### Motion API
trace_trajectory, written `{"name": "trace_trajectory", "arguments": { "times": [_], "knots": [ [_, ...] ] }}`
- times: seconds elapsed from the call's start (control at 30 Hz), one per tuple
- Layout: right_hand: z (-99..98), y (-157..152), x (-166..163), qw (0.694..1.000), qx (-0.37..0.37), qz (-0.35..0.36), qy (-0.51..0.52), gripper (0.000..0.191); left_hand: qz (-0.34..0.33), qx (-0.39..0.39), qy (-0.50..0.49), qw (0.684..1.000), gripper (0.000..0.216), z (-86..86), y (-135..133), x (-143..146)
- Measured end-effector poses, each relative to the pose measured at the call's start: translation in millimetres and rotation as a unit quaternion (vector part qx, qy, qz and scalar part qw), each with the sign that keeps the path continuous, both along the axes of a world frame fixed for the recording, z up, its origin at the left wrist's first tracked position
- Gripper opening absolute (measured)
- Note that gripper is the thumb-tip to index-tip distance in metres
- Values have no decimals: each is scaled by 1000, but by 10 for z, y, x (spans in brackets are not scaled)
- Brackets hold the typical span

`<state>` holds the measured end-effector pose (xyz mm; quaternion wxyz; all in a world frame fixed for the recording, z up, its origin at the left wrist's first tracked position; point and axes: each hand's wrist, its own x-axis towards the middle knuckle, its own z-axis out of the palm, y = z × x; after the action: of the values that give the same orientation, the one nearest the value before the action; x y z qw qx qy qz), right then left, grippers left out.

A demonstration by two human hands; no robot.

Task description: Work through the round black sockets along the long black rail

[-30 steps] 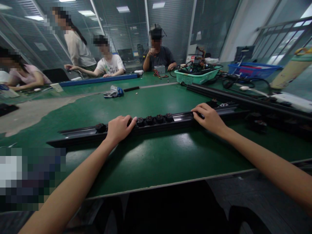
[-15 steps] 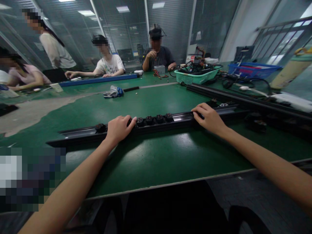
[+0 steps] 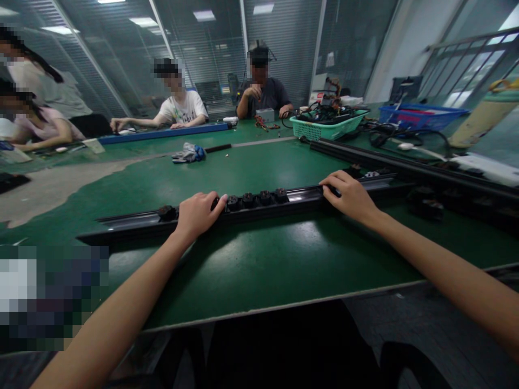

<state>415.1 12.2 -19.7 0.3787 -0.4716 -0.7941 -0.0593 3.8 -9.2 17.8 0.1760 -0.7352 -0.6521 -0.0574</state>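
A long black metal channel point(image 3: 138, 220) lies across the green table in front of me. Several round black socket modules point(image 3: 265, 198) sit in a row inside it, and a lone black module point(image 3: 165, 213) is farther left. My left hand point(image 3: 198, 214) curls over the channel at the left end of the row, closed on a module that mostly hides beneath the fingers. Farther right, my right hand point(image 3: 347, 194) reaches into the same channel, thumb and fingers closed around a small black module partly visible under them.
Another long black channel point(image 3: 365, 156) lies at the right, with loose black parts point(image 3: 425, 204) nearby. Behind it are a green basket point(image 3: 324, 128) of cables and a blue basket point(image 3: 421, 116). Gloves point(image 3: 189, 153) lie mid-table. Co-workers sit across the table; one person stands at left.
Both hands stay almost where they were, the right shifting very slightly. In the background, the standing person has moved to the left.
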Motion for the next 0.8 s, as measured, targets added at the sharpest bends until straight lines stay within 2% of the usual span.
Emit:
{"name": "trace_trajectory", "arguments": {
  "times": [0.8],
  "knots": [
    [-2,-7,24,1000,-5,-26,-4,22,-5,1,-5,1000,69,8,-8,3]
  ]
}}
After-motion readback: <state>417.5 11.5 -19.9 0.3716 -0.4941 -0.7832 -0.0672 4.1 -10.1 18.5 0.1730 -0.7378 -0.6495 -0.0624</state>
